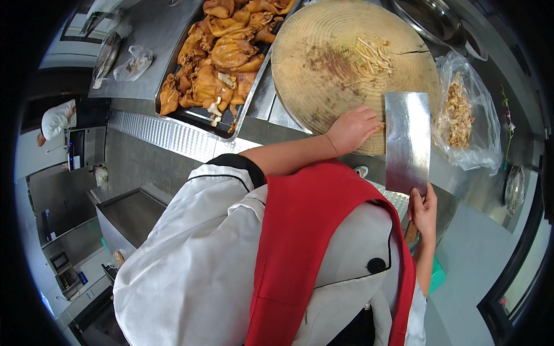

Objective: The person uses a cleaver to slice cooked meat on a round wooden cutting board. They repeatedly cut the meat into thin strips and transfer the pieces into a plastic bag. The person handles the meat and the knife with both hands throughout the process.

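Note:
My right hand grips the wooden handle of a wide cleaver, whose flat blade lies over the right front edge of a round wooden chopping block. At the block's front edge, beside the blade, my left hand has its fingers bent over a small light-brown piece; how it is held is partly hidden. Thin pale slices lie in a loose heap on the block's far right part. Right of the block, a clear plastic bag holds more sliced strips.
A metal tray with browned cooked meat pieces stands left of the block. Metal bowls are at the back right. A small plastic bag lies on the left steel counter. Another person stands at the far left.

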A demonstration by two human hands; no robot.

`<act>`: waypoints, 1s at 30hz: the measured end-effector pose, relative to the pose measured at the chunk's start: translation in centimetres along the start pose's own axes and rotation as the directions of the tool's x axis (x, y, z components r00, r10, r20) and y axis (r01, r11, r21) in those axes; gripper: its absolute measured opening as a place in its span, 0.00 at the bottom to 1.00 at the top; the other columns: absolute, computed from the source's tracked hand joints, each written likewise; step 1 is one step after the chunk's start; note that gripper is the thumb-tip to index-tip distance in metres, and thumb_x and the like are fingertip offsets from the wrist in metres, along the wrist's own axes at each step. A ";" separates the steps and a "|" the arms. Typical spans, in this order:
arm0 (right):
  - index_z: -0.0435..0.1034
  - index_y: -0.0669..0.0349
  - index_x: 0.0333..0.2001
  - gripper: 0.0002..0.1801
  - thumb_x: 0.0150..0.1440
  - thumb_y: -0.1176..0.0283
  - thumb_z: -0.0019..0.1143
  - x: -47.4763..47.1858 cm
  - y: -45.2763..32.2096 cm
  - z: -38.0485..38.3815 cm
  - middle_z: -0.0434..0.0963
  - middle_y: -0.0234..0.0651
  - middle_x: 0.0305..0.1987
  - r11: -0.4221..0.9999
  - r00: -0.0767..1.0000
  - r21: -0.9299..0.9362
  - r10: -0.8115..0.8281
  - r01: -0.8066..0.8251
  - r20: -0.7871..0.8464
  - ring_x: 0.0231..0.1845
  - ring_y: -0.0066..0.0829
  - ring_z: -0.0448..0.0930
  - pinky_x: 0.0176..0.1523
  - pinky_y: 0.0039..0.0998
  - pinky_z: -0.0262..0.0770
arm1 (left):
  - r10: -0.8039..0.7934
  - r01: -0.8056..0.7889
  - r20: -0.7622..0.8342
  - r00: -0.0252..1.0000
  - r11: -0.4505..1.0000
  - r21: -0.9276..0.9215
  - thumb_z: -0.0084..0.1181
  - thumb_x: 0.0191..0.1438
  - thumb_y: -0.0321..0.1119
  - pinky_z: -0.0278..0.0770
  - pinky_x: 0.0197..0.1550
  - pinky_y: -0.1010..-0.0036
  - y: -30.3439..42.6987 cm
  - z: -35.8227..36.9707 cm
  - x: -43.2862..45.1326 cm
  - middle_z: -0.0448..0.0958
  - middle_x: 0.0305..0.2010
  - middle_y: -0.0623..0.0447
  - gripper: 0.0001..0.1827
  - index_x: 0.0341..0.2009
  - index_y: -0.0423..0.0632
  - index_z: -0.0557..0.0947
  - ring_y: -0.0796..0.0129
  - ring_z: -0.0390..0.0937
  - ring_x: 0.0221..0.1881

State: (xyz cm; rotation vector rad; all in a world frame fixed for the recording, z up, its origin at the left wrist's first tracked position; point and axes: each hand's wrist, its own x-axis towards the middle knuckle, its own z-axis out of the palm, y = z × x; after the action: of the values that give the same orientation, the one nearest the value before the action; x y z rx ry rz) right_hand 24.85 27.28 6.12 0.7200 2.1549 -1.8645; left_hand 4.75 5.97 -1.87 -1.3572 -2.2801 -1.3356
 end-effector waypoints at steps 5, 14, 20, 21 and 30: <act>0.63 0.64 0.55 0.15 0.65 0.74 0.44 0.1 -0.2 0.0 0.64 0.23 0.16 1.000 1.000 -0.002 -0.012 0.012 0.007 0.08 0.13 0.60 0.13 0.19 0.56 | 0.002 -0.002 0.023 1.000 1.000 0.013 0.59 0.48 0.28 0.72 0.40 0.65 0.0 0.0 0.0 0.71 0.32 0.49 0.06 0.32 0.43 0.79 0.54 0.70 0.37; 0.63 0.64 0.56 0.17 0.64 0.75 0.45 0.7 0.1 -0.2 0.65 0.23 0.17 1.000 1.000 -0.031 0.001 0.000 0.026 0.09 0.12 0.61 0.12 0.19 0.56 | 0.001 -0.001 0.025 1.000 1.000 0.012 0.59 0.48 0.27 0.72 0.40 0.66 0.1 -0.1 0.1 0.73 0.32 0.50 0.05 0.32 0.43 0.80 0.55 0.71 0.37; 0.62 0.64 0.56 0.17 0.64 0.75 0.45 0.4 0.4 -0.9 0.65 0.23 0.17 0.999 0.999 -0.029 0.020 -0.019 0.042 0.09 0.12 0.62 0.13 0.19 0.57 | -0.004 0.003 0.025 1.000 1.000 0.017 0.59 0.48 0.27 0.72 0.40 0.65 0.0 0.1 0.0 0.73 0.33 0.49 0.05 0.32 0.43 0.80 0.55 0.71 0.37; 0.63 0.64 0.56 0.16 0.64 0.75 0.45 0.4 0.5 -0.9 0.65 0.23 0.17 0.999 0.999 -0.033 0.018 -0.016 0.047 0.09 0.13 0.62 0.13 0.19 0.57 | -0.004 0.004 0.028 1.000 1.000 0.013 0.59 0.48 0.27 0.72 0.40 0.65 0.0 0.0 0.0 0.73 0.33 0.49 0.05 0.32 0.43 0.80 0.54 0.71 0.37; 0.65 0.64 0.51 0.12 0.64 0.74 0.45 2.2 0.0 -0.7 0.65 0.24 0.18 0.997 0.998 -0.082 -0.007 0.012 0.063 0.09 0.13 0.62 0.13 0.20 0.57 | -0.013 0.013 0.040 0.999 1.000 0.009 0.60 0.47 0.27 0.72 0.40 0.64 0.0 0.0 0.1 0.73 0.32 0.48 0.05 0.31 0.43 0.79 0.53 0.71 0.37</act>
State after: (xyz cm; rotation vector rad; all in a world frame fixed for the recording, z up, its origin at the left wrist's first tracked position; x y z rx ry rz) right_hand 23.10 28.43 5.26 0.6278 2.1852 -1.7670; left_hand 4.76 6.04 -1.85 -1.3813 -2.3222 -1.3120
